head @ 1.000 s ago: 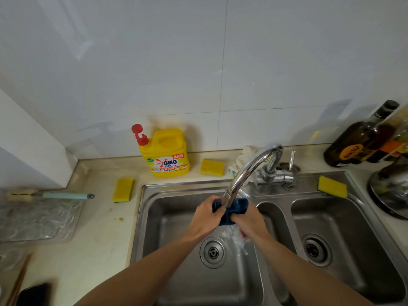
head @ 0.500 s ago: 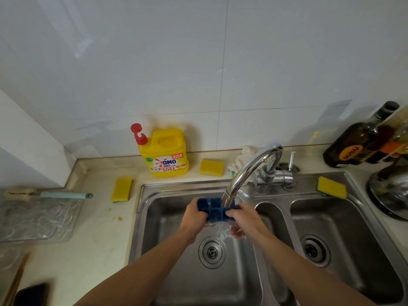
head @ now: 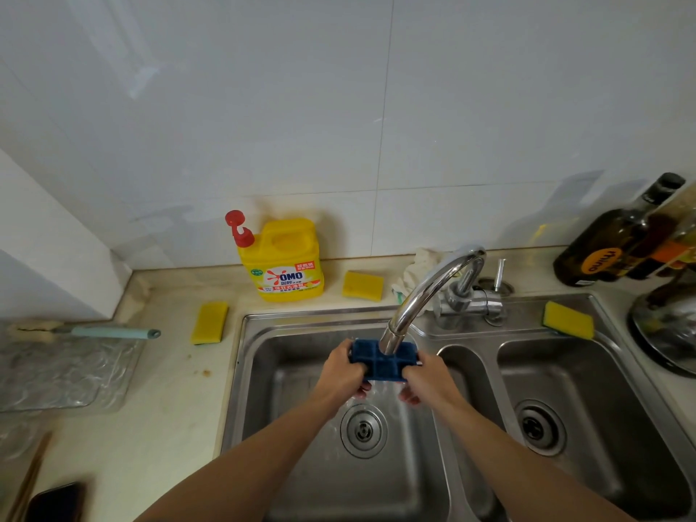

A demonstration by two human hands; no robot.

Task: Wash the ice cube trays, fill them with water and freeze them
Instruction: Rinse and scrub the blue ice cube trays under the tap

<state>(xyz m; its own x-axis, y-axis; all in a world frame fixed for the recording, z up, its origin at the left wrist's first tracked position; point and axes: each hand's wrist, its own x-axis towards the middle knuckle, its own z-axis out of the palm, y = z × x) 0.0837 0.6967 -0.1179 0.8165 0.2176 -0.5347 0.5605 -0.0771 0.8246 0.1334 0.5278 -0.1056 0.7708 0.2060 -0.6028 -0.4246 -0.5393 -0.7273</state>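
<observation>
Mid-wash, probably rinse stage. Holding blue ice cube tray (head: 367,352) cells-up over left basin (head: 271,389), right under faucet spout (head: 422,295). Clamped at its left end by left grip (head: 344,373), at its right end by right grip (head: 427,378), fingers curled underneath. Only one tray in view; cannot tell about others. Left to do, by judgement: finish rinsing, fill, carry to freezer. Tight above: spout tip touching or just over tray's far edge. Near basin divider (head: 467,361) on right side. Plenty of open room below, leftward and toward body. Detergent bottle (head: 288,261) and sponges (head: 209,322) well apart on surface (head: 169,389).
</observation>
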